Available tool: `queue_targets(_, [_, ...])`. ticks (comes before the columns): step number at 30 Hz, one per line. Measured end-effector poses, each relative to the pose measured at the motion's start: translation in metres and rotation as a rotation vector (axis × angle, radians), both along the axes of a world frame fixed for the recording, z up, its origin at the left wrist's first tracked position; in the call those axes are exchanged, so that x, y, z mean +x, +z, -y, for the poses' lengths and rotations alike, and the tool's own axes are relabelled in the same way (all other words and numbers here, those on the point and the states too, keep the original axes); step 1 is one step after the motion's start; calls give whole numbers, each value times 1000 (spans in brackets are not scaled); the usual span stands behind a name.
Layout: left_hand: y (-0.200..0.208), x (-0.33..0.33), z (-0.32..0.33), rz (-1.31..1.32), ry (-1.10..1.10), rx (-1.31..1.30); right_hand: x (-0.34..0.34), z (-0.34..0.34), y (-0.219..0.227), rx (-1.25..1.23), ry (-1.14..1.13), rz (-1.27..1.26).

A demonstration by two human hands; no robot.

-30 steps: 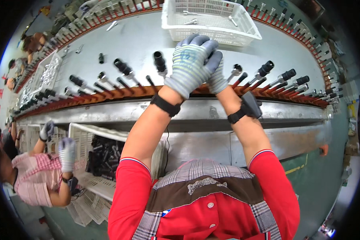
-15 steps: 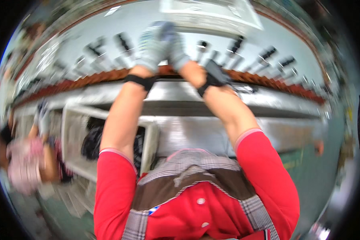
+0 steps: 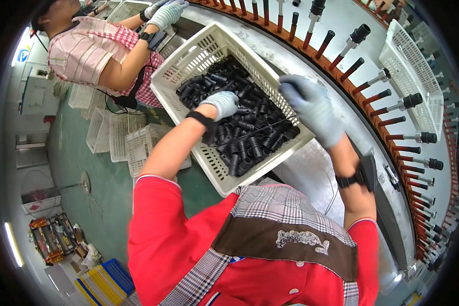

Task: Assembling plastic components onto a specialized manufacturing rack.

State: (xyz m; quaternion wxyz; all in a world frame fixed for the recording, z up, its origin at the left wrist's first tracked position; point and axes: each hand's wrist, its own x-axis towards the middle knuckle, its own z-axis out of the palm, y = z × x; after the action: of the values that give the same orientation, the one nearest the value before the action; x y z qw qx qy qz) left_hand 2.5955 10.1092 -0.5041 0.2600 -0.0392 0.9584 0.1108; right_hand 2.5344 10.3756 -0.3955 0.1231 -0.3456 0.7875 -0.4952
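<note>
A white slatted plastic crate [image 3: 217, 171] stands tilted in view before me, full of short black ribbed tube fittings [image 3: 242, 148]. My left hand [image 3: 222, 104], in a pale knit glove, reaches into the crate and rests on the fittings. Its fingers curl down among them, closed, and their tips are hidden. My right hand [image 3: 316, 109], gloved too, is over the crate's right rim beside the metal ledge. Motion smears its fingers, so what they hold, if anything, does not show. A thin dark rod-like piece [image 3: 262, 131] lies across the fittings below it.
A curved rack with upright pins [image 3: 352, 41], several capped with black fittings, runs along the right. Behind it sits a white basket [image 3: 413, 76]. At left a co-worker in a checked apron [image 3: 120, 61] works alongside; stacked crates [image 3: 125, 135] stand on the green floor.
My view has swung left toward the crate. My hands, earlier together over the pin rack, are now apart: the left in the crate, the right over its right rim.
</note>
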Motion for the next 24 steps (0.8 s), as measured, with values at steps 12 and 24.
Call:
queue_targets(12, [-91,-15,-77,43,-118,-64,-3,81,-212,1122,547,-235])
queue_targets(24, [10,-4,-132,-522,528,946,30,-46,-64,680,418,-290])
